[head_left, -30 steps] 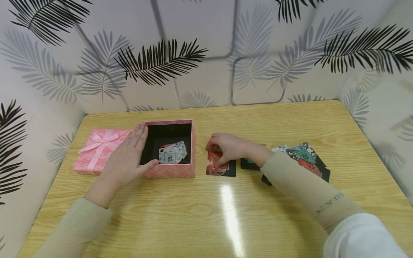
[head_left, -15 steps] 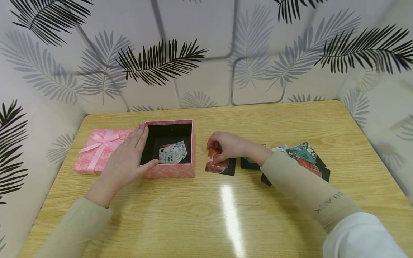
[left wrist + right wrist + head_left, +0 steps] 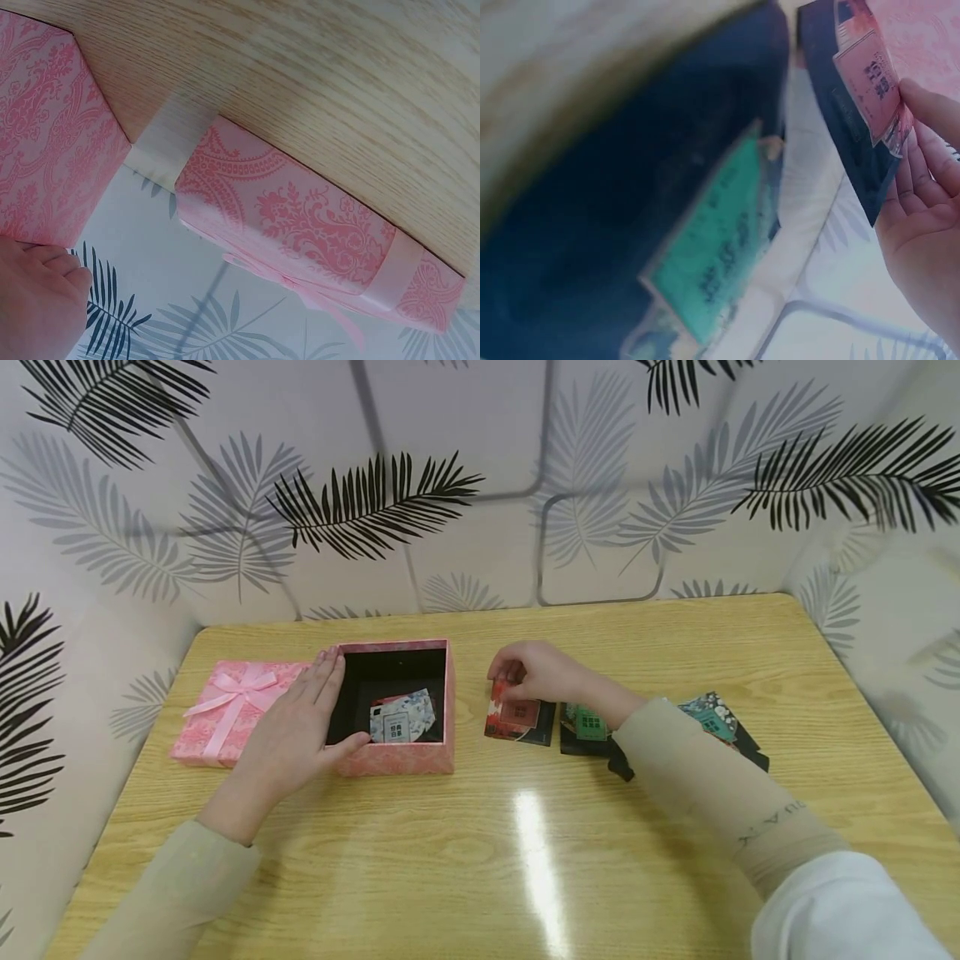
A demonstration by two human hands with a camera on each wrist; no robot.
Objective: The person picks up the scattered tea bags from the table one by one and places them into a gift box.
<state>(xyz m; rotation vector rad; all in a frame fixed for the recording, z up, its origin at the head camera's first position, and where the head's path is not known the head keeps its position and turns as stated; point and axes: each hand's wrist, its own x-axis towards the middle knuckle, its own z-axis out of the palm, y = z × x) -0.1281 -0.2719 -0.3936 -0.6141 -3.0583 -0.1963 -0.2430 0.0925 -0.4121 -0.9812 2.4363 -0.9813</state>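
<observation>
An open pink box (image 3: 393, 756) with a black lining sits left of centre on the wooden table (image 3: 480, 860); a few patterned packets (image 3: 401, 717) lie inside it. My left hand (image 3: 300, 731) rests flat against the box's left wall, thumb on the front rim. My right hand (image 3: 536, 675) pinches a red-and-black packet (image 3: 517, 718) by its top edge and holds it lifted just right of the box. The right wrist view shows that packet (image 3: 866, 82) between my fingertips (image 3: 930, 105), with a green-labelled packet (image 3: 720, 255) close below.
The pink lid with a ribbon bow (image 3: 228, 706) lies left of the box, also seen as the lid (image 3: 300, 225) in the left wrist view. More packets (image 3: 708, 718) lie under and right of my right forearm, a green one (image 3: 588, 727) nearest. Leaf-patterned walls (image 3: 480, 485) enclose the table.
My right hand has picked the red-and-black packet up off the table and raised it slightly away from me. The left hand has stayed on the box.
</observation>
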